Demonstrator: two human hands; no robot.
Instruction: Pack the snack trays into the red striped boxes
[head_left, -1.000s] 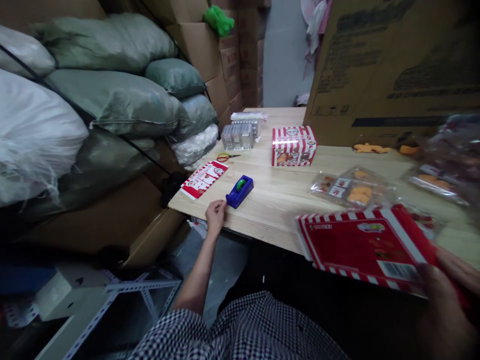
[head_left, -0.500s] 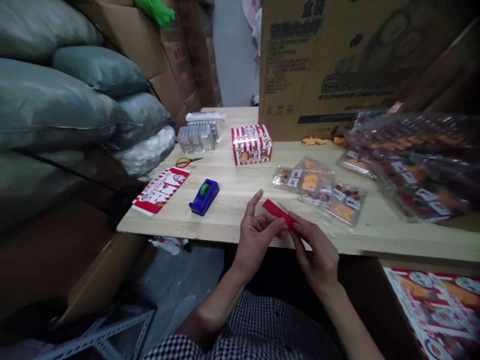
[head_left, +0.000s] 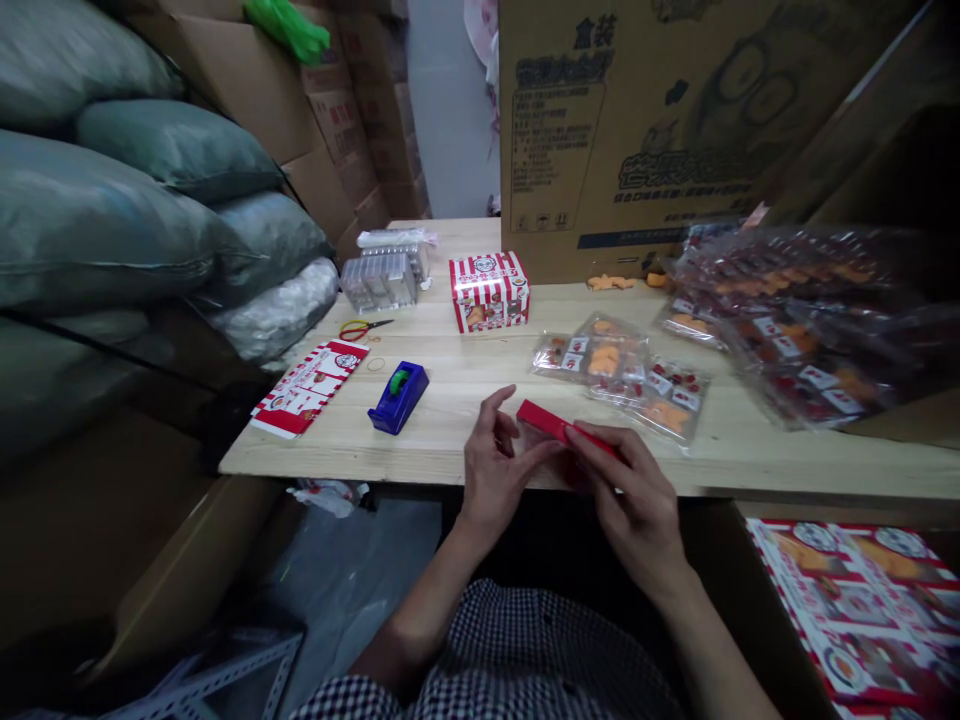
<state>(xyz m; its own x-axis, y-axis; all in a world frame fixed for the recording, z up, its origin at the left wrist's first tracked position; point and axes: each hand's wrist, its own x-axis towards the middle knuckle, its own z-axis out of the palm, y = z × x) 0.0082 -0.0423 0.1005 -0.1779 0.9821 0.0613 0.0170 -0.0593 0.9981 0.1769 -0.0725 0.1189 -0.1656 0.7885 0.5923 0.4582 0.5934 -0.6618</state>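
In the head view, the right hand (head_left: 641, 500) grasps a red carton (head_left: 541, 418) over the front edge of the table (head_left: 435, 440), the left hand (head_left: 493, 465) curled beside it, thumb against it, whether gripping I cannot tell

I've got the red carton piece (head_left: 541, 419) tilted between the hands (head_left: 637, 490), its narrow plain side turned up to my camera, near the tabletop's (head_left: 427, 445) front edge, lower part mostly hidden

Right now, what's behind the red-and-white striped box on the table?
Behind the striped box, tabletop shows, and toward the right a large printed cardboard carton rises. The box covers the tabletop just behind it, so anything low there can't be seen.
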